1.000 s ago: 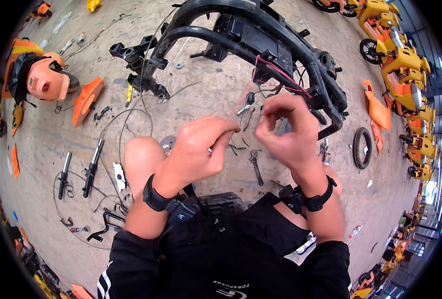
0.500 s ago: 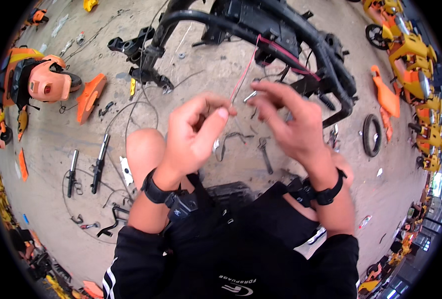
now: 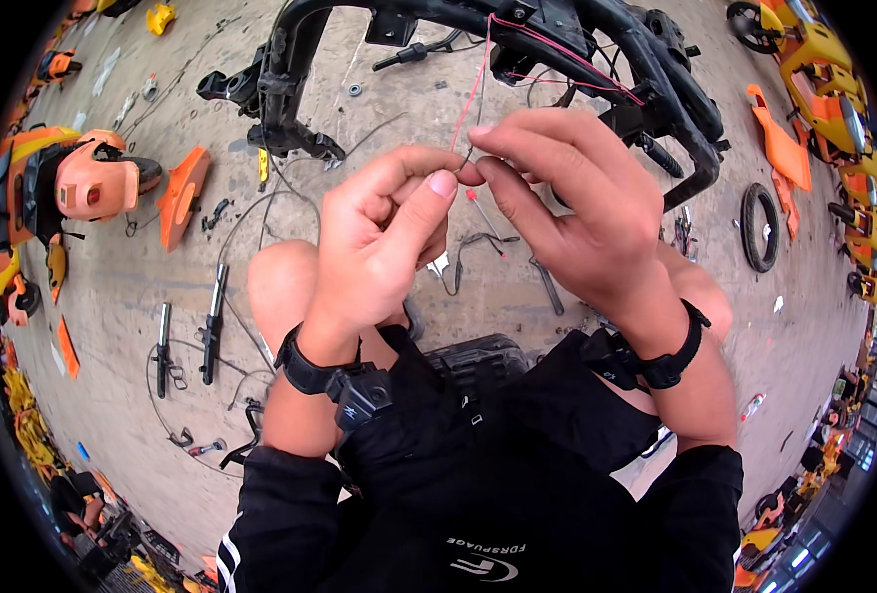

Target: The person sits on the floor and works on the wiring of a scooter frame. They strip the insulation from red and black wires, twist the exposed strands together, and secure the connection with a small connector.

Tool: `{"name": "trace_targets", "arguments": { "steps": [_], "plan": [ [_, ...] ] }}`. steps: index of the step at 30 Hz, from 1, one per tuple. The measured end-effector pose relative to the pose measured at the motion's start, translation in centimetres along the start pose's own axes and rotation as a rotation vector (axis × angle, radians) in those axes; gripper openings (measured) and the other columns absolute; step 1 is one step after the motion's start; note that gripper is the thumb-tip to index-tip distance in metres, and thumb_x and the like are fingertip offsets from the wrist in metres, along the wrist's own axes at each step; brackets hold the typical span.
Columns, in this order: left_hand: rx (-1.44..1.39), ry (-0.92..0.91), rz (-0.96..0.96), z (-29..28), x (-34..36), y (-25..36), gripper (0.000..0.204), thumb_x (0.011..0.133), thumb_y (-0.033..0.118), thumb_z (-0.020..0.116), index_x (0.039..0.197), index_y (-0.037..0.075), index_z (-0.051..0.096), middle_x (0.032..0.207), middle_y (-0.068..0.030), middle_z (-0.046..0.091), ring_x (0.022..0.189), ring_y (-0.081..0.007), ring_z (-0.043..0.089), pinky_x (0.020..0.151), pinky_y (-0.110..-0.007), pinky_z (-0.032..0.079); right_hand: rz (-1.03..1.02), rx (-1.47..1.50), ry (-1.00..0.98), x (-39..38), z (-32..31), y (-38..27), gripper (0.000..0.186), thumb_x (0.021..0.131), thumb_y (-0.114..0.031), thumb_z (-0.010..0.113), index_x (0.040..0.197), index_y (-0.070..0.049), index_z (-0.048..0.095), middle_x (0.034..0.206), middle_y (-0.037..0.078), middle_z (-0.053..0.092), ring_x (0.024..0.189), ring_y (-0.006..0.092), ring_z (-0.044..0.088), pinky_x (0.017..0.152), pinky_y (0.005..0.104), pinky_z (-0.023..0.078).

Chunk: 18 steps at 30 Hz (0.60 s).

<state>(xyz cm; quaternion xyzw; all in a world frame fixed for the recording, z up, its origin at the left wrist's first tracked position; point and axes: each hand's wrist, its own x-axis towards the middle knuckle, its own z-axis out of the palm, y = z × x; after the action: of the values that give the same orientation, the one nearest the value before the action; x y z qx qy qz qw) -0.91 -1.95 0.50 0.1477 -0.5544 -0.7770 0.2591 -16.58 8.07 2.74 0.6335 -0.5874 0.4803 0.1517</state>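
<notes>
At the far left, a scooter body (image 3: 92,186) in smooth, rounded orange and yellow plastic stood on the stained, scuffed concrete floor (image 3: 112,316). Beside it lay a curved, pointed orange panel (image 3: 181,198) with a glossy face. Nearer the person, two slim fork tubes, the shorter one (image 3: 164,351) and the longer one (image 3: 214,326), showed bright metal upper ends and black lower parts, with a thin black cable looping round them.

The left hand (image 3: 374,237) was raised over the floor between the knees, its thumb and forefinger pinched on the lower end of a thin pink wire (image 3: 472,84). That wire ran down taut from the black frame (image 3: 646,74), a heavy structure of bent round tubing. A fine dark strand (image 3: 479,99) hung alongside it to the fingertips. The right hand (image 3: 597,203) came in from the other side, thumb and forefinger bent to meet the left fingertips; whether they gripped the strand could not be told.

Further right, a ridged black rubber tyre (image 3: 759,227) lay as a flat ring near a long orange panel (image 3: 783,138), and yellow scooters (image 3: 854,114) stood in a row.

As for markings, a black box (image 3: 364,393) on the left wrist strap carried a small white character, and the black shirt (image 3: 389,534) bore white lettering above a curved white emblem.
</notes>
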Motion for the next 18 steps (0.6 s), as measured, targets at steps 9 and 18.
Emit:
{"name": "trace_targets", "arguments": {
  "steps": [9,18],
  "plan": [
    [0.311,0.064,0.146,0.8,-0.1,-0.8,0.016,0.096,0.002,0.063,0.109,-0.004,0.070,0.070,-0.0033,0.067,0.057,-0.0043,0.056,0.052,-0.021,0.041,-0.089,-0.078,-0.027,0.0,-0.6,-0.5,0.033,0.072,0.006,0.080,0.103,0.000,0.074,0.086,0.010,0.074,0.073,0.0232,0.071,0.062,0.0309,0.056],
    [0.480,0.069,0.186,0.7,-0.2,0.1,0.015,0.094,0.002,0.065,0.108,-0.002,0.071,0.067,-0.0073,0.066,0.057,-0.0071,0.057,0.052,-0.025,0.043,0.002,-0.064,-0.101,0.2,-0.7,-1.0,0.033,0.076,0.005,0.078,0.108,-0.001,0.073,0.087,0.011,0.073,0.075,0.0251,0.072,0.064,0.0317,0.057]
  ]
}}
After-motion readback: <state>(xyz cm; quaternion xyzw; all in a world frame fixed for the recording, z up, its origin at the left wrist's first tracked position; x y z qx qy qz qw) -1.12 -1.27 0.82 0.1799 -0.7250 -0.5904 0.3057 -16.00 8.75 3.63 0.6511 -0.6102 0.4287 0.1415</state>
